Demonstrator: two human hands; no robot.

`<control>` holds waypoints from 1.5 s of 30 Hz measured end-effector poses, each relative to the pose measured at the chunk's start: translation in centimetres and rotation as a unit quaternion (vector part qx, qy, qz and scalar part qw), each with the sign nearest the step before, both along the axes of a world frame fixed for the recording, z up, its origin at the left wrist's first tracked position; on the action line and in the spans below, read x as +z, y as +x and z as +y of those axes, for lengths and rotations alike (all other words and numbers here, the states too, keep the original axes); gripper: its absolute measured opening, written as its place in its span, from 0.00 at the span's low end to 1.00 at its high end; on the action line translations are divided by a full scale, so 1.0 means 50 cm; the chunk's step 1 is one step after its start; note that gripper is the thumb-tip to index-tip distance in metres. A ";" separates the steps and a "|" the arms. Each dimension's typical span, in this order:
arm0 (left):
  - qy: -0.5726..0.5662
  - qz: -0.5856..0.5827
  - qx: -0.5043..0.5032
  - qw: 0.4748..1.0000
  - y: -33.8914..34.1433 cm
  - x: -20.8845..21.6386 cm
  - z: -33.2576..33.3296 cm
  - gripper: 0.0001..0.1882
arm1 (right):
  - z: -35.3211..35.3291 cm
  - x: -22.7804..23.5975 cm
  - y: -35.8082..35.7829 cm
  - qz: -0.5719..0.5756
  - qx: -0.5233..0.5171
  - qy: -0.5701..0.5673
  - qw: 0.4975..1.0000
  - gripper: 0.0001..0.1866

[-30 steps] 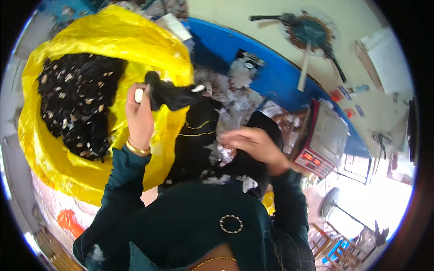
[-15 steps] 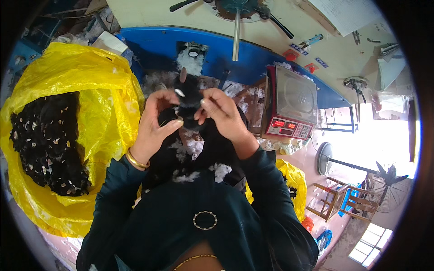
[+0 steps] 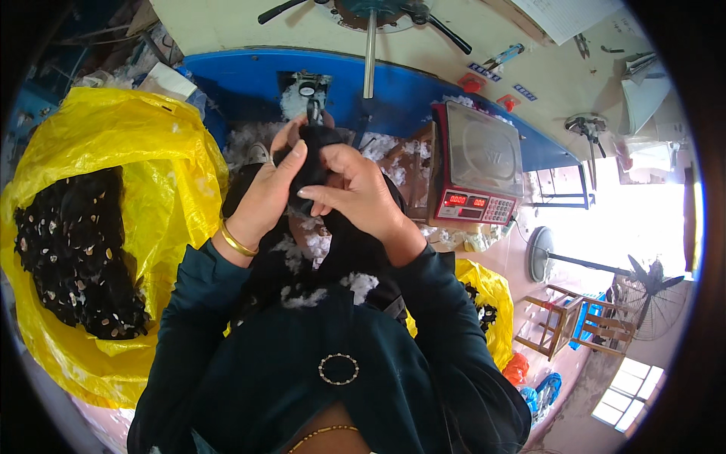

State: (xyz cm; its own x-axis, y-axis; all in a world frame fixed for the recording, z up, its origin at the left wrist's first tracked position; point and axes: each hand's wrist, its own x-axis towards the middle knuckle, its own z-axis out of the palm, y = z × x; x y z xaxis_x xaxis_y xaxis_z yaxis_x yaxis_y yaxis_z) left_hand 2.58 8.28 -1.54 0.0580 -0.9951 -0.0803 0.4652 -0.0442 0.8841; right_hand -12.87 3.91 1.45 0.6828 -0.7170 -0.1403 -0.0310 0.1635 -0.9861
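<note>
A small black plush toy skin [image 3: 310, 163] is held up between my two hands in front of the blue machine panel. My left hand [image 3: 266, 185] is closed round its left side, thumb lying along the fabric. My right hand [image 3: 355, 188] grips the other side, with thumb and fingers pinched on the cloth. At the plush's upper end shows a narrow grey, shiny piece [image 3: 314, 112]; whether the plush touches it I cannot tell. Behind this, a round gauge [image 3: 306, 89] sits in an opening filled with white stuffing [image 3: 293, 104].
To the left stands a large yellow sack [image 3: 170, 144] with many black plush pieces [image 3: 72, 257] inside. A red-framed scale [image 3: 484, 151] is at the right. Across the top runs a cream machine top with a metal rod [image 3: 370, 57]. Stuffing tufts [image 3: 359, 286] lie on my lap.
The plush has moved up toward the gauge and been turned. My left hand has shifted from its edge to round its side. The view has tilted slightly.
</note>
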 end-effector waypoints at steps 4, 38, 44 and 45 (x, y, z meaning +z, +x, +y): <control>0.023 -0.056 -0.053 0.997 -0.019 0.016 0.009 0.26 | -0.014 0.003 -0.041 0.169 0.091 -0.187 0.963 0.18; -0.062 -0.176 0.025 0.982 -0.031 0.034 -0.119 0.17 | -0.274 0.019 0.019 0.179 -0.234 -0.397 0.869 0.17; 0.072 0.225 -0.048 0.971 -0.002 -0.021 -0.245 0.14 | -0.397 0.038 0.089 0.288 -0.290 -0.459 0.789 0.15; 0.083 0.248 -0.047 0.964 0.002 -0.028 -0.253 0.14 | -0.399 0.046 0.100 0.301 -0.292 -0.448 0.790 0.14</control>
